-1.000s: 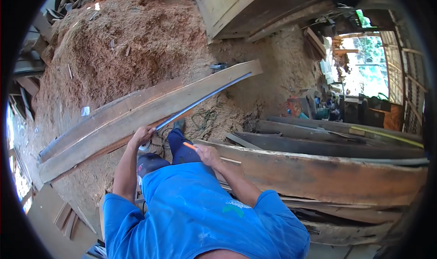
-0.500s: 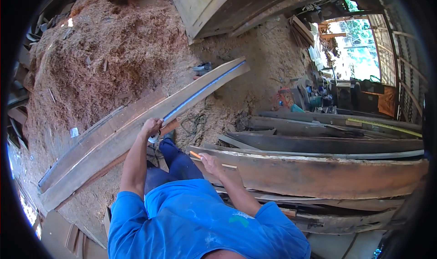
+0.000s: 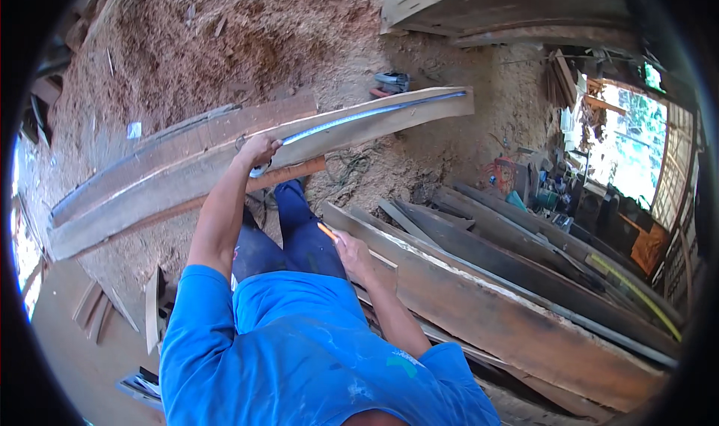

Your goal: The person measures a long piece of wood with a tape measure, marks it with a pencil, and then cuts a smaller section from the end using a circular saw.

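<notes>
Since the earlier frames, the tape (image 3: 373, 112) has slid from the near edge of the board (image 3: 329, 143) farther onto its face. My left hand (image 3: 260, 150) grips it there; my right hand (image 3: 356, 255), well apart, pinches the pencil (image 3: 327, 231) clear of the board. Laying the tape looks done; I see no pencil mark, so marking seems undone. One tape and one pencil in hand, one board beneath the tape; the planks (image 3: 487, 295) overlap too much to count.
</notes>
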